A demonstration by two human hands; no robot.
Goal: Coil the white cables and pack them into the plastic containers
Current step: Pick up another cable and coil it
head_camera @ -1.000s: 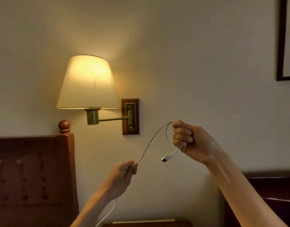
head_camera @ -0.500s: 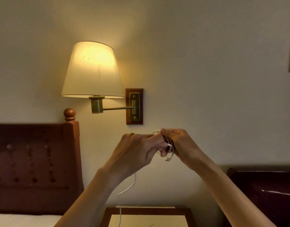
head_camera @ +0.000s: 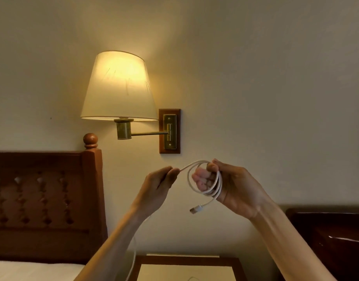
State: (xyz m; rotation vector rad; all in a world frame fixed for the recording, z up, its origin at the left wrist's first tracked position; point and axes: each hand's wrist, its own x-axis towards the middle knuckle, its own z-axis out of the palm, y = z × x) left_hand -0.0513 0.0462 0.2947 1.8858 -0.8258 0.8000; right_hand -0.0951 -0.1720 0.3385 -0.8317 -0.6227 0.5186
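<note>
A cream wall (head_camera: 255,78) fills the view. At left, a dark wooden headboard (head_camera: 42,199); above it a lit wall lamp (head_camera: 118,86). A bench (head_camera: 184,266) sits low at centre. The right hand (head_camera: 233,185) grips a white cable (head_camera: 205,179), looped around its curled fingers, plug dangling below. The left hand (head_camera: 158,185) pinches the cable's free length just beside the loops.
</note>
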